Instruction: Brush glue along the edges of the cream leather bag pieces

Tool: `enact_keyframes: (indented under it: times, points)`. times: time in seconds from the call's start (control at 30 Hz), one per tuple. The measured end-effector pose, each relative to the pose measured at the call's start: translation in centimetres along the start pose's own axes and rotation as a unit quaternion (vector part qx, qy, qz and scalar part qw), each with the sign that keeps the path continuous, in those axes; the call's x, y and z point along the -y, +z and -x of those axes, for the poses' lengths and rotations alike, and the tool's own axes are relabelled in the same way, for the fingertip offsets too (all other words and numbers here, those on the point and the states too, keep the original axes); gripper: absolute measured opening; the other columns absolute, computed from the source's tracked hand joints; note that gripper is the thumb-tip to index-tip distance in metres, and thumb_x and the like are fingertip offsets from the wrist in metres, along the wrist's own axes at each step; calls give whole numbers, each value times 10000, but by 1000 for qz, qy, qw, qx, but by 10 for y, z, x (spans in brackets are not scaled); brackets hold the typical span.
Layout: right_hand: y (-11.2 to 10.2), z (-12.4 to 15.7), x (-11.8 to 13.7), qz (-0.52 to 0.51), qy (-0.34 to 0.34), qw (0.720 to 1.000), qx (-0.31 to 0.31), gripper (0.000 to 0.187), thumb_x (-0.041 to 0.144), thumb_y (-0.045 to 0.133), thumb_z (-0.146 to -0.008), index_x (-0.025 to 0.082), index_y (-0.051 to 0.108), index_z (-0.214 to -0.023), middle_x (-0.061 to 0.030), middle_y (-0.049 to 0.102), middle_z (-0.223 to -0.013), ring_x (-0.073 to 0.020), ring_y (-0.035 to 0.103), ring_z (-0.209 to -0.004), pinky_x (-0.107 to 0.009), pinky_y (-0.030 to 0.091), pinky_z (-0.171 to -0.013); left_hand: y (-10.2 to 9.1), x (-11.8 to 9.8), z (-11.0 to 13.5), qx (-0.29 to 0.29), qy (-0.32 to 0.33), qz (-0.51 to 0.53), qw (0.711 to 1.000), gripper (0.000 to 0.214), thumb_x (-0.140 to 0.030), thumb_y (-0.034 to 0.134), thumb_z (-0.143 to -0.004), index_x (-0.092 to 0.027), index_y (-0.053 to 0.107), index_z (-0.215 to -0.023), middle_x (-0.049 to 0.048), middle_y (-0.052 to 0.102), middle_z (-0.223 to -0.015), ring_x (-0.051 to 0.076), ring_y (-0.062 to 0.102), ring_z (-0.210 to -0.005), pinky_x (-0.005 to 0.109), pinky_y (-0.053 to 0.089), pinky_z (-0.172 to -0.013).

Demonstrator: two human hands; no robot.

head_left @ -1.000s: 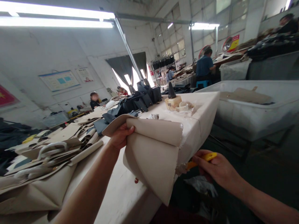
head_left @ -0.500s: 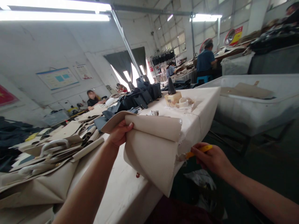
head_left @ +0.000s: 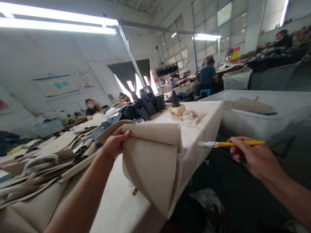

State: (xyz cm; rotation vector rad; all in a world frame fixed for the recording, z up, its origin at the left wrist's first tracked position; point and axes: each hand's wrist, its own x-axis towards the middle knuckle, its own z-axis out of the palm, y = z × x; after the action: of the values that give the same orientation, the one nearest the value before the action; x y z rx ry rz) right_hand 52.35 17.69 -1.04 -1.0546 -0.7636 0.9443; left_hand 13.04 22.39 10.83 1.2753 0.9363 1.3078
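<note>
Head view: left hand (head_left: pixel 114 144) clamped on beige panel (head_left: pixel 150 165) at its top fold; right hand (head_left: pixel 252 158) pinching yellow-handled brush (head_left: pixel 230 144), bristles near panel, not touching.

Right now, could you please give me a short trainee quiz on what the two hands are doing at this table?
1. True or false: the brush in the right hand touches the folded beige panel.
2. Which hand grips that panel? A left hand, B right hand, C both.
3. Fill in: the brush handle is ___.
Key: 1 false, the right hand holds it apart; 2 A; 3 yellow.
</note>
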Motion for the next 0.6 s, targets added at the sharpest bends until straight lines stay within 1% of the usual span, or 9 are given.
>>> enact_keyframes:
  times: [0.07,0.2,0.27,0.37,0.5,0.6]
  points:
    - [-4,1,-6,-16,10,1000,-16,383,426,794,-526,137,608,-694,5,538,-459,-67,427,-363,-144,321,-308,2,-5,-8,-11,2,-9,1000,358,-213,829,-500,-188,681,-825,-11,669,-639,138,597,-510,231,522,-475]
    - [-8,4,-12,-25,29,999,-13,396,426,807,-512,140,617,-708,-2,549,-467,-72,437,-372,-142,329,-311,0,-12,-26,-17,13,-30,999,384,-224,829,-494,-188,675,-844,-13,661,-631,137,593,-495,234,519,-458]
    - [-10,4,-11,-26,32,999,-18,396,419,812,-501,142,620,-708,-6,553,-469,-75,441,-376,-143,334,-312,-2,-17,-35,-16,34,-31,999,389,-227,828,-498,-191,679,-856,-14,663,-640,136,593,-500,230,516,-456]
    - [-12,1,-9,-25,39,998,-36,390,407,815,-485,144,624,-702,-9,552,-463,-79,436,-369,-148,333,-306,-2,-27,-45,-17,87,-17,996,390,-222,834,-494,-203,689,-855,-19,675,-660,131,592,-525,227,527,-489]
    - [-15,-3,-8,-27,39,997,-56,380,392,817,-459,143,632,-680,-17,551,-455,-86,436,-369,-157,330,-300,5,-40,-55,10,139,-3,990,385,-220,835,-503,-196,705,-865,-6,698,-713,132,606,-586,222,536,-548]
    - [-14,-2,-7,-32,50,996,-66,377,376,818,-435,141,634,-666,-23,552,-457,-89,441,-377,-155,325,-297,10,-44,-59,36,166,-2,985,358,-215,816,-546,-193,709,-887,4,706,-740,138,616,-628,220,533,-580]
